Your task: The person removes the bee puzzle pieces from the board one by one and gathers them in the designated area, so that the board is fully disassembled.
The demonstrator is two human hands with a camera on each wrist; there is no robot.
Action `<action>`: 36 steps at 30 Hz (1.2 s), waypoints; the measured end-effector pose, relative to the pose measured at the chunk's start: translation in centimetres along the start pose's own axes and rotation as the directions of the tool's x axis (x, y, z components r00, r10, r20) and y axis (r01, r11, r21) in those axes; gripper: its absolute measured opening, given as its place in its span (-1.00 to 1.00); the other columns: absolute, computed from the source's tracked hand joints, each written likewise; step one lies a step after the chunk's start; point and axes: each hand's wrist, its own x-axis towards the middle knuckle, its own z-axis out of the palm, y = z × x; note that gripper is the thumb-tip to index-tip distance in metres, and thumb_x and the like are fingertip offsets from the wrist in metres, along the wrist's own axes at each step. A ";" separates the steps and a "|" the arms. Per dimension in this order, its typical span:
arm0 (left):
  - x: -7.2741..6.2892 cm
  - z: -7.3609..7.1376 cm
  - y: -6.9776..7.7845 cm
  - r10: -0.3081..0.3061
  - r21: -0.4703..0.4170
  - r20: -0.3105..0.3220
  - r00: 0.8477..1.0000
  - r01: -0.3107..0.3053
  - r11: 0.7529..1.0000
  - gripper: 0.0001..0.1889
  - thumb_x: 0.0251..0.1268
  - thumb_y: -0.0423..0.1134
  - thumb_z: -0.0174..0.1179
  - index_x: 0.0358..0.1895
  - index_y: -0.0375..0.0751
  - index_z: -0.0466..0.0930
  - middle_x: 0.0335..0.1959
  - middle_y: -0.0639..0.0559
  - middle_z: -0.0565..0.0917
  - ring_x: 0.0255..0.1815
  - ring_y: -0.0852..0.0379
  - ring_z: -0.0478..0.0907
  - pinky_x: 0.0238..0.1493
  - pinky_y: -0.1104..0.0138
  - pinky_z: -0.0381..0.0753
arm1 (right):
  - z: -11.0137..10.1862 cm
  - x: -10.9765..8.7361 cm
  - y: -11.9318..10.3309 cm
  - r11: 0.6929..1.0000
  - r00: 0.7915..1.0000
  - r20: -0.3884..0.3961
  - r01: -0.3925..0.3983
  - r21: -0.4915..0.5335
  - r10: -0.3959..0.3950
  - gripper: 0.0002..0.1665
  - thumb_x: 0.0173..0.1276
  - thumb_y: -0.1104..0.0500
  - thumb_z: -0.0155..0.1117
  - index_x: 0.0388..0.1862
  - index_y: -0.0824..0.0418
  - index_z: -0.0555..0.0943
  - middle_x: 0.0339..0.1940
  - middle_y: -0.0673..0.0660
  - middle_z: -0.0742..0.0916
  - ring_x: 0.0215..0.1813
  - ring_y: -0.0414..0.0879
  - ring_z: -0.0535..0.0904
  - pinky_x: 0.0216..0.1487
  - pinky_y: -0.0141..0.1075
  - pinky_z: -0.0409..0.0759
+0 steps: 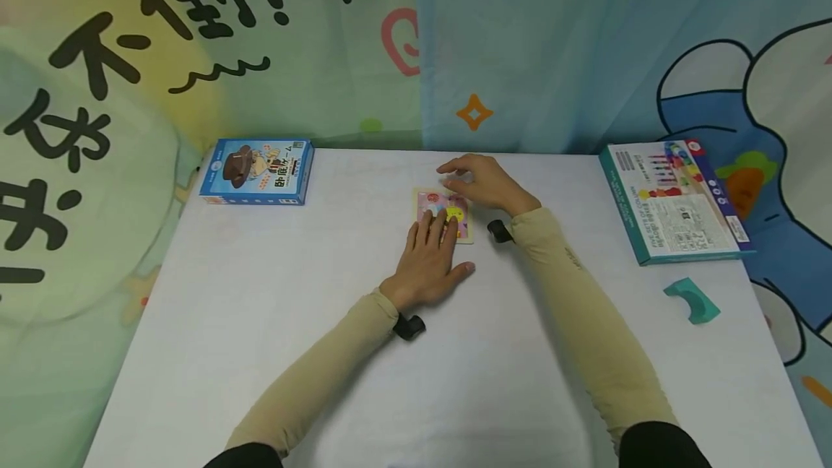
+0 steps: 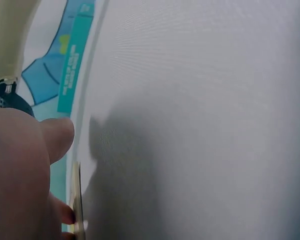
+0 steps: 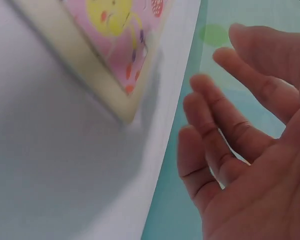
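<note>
A small picture board with a cream frame and a pink picture with a yellow figure lies toward the back of the white table. My left hand reaches over its near part, fingers straight and spread on it, thumb out to the right. In the left wrist view the board shows only as a thin edge by the fingers. Just right of the board hovers my right hand, fingers loosely bent around nothing. The right wrist view shows this hand apart from the board's framed corner.
A blue box with a hat picture lies at the back left. On the right lies a green-edged box, with a teal arch-shaped block in front of it. A printed curtain hangs behind the table.
</note>
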 end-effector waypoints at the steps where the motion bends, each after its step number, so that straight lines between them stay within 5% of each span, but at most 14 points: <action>1: 0.0 0.1 -0.1 0.000 -0.005 0.000 1.000 0.000 1.000 -0.10 0.67 0.28 -0.12 0.76 -0.22 -0.16 0.79 -0.21 -0.21 0.80 -0.23 -0.39 0.75 -0.13 -0.28 | 0.1 0.2 -0.1 1.000 1.000 -0.002 0.006 0.008 -0.006 -0.58 0.62 0.16 0.24 0.32 0.33 0.67 0.33 0.32 0.71 0.35 0.27 0.61 0.47 0.17 0.46; 15: -0.1 0.5 -0.1 -0.004 -0.018 0.005 1.000 0.004 1.000 -0.11 0.69 0.26 -0.13 0.76 -0.19 -0.22 0.80 -0.17 -0.26 0.81 -0.20 -0.44 0.75 -0.11 -0.34 | 2.0 2.3 -0.8 0.994 0.989 0.106 -0.108 0.014 0.106 -0.72 0.45 0.15 0.48 0.08 0.20 0.79 0.05 0.19 0.81 0.14 0.10 0.69 0.30 0.02 0.59; 36: 0.0 0.3 0.2 -0.057 0.014 0.079 0.995 0.056 0.998 -0.06 0.66 0.37 -0.22 0.77 -0.11 -0.35 0.80 -0.08 -0.40 0.79 -0.11 -0.57 0.75 -0.06 -0.43 | 2.9 2.9 -1.3 0.991 0.989 0.066 -0.129 -0.026 0.130 -0.81 0.35 0.18 0.58 -0.10 0.21 0.84 -0.17 0.14 0.83 -0.07 0.03 0.71 0.09 -0.09 0.66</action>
